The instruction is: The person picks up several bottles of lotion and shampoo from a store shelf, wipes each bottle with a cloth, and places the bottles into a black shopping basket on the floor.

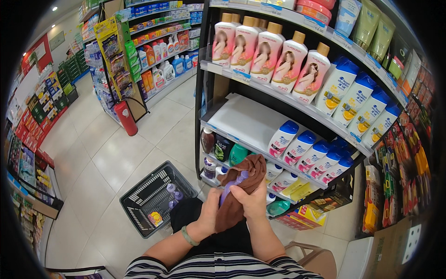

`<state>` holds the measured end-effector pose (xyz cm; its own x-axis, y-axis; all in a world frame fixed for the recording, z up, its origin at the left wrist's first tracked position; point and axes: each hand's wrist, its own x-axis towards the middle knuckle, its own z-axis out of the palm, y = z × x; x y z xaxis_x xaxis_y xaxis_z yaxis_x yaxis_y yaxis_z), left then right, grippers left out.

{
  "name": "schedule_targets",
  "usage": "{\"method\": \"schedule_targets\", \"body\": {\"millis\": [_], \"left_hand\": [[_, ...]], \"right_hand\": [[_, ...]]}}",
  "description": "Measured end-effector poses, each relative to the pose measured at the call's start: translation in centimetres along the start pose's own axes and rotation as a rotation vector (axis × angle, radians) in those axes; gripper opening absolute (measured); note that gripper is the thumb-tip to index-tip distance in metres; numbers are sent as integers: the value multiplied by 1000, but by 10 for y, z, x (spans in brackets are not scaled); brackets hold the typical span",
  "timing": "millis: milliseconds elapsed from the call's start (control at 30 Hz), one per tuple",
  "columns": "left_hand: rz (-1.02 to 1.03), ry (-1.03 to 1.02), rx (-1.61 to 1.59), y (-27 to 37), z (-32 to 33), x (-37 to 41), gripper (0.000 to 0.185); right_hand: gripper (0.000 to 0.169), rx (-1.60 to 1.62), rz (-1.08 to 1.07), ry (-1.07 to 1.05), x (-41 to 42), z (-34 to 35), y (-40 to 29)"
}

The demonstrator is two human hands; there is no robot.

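Both hands are together in front of my lap. My left hand (pixel 209 212), with a green bangle at the wrist, grips the lower part of a purple bottle (pixel 226 191). A brown cloth (pixel 228 216) wraps around the bottle's side and top, and my right hand (pixel 252 202) holds the cloth against it with the thumb on the bottle. Beyond the hands, white shampoo bottles with blue caps (pixel 284 137) stand on the right part of a shelf (pixel 247 118). To the left, a dark plastic basket (pixel 134 212) on the floor holds several purple bottles (pixel 177 195) and an orange-yellow packet (pixel 155 219).
Pink-and-white bottles with gold caps (pixel 264 52) line the shelf above. A red fire extinguisher (pixel 125 118) stands at the end of another shelf unit. Near my right side are a brown plastic stool (pixel 317 259), a yellow-red box (pixel 306 216) and a cardboard carton (pixel 386 251).
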<state>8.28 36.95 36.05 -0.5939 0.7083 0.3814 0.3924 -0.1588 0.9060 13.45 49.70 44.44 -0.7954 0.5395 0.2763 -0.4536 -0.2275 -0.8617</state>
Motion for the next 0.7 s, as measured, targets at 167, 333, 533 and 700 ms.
{"method": "schedule_targets", "body": {"millis": [167,333,533,700], "left_hand": [[-108,-143,-179,15,-21,-19,87],[-326,-222,-1018,17,-35,-34,110],[-260,-73,-607,21,-50,-37,100],[-325,195,117,52,-57,-32,70]], "right_hand": [[88,131,95,-178,0,-3,13],[96,315,160,-481,7,-2,31],[80,187,261,-223,-7,21,41],[74,-29,157,-116,-39,40,59]]}}
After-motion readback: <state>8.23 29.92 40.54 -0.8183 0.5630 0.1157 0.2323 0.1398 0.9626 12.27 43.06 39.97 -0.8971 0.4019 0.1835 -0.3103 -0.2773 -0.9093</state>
